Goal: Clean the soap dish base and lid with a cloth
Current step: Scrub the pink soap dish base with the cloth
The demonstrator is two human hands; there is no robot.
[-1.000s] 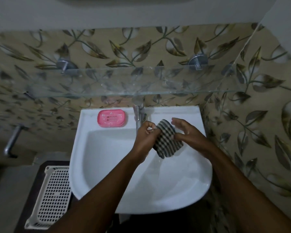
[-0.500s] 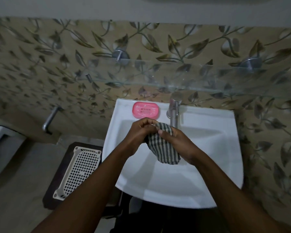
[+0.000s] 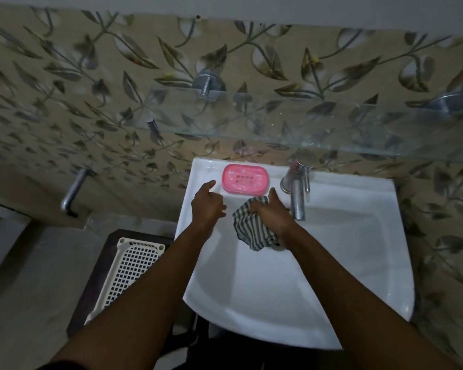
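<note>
Pink soap dish [image 3: 245,180] on far sink rim [image 3: 358,188], lid on. Left hand [image 3: 208,206] loose, empty, just left of dish. Right hand [image 3: 271,216] grips striped cloth [image 3: 251,232].

Left hand [image 3: 208,206] has let go of the striped cloth [image 3: 253,227] and moved up-left, fingers loosely curled, empty, just beside the pink soap dish [image 3: 245,179]. Right hand [image 3: 271,217] alone grips the cloth now, thumb reaching toward the dish's near-right corner.
</note>
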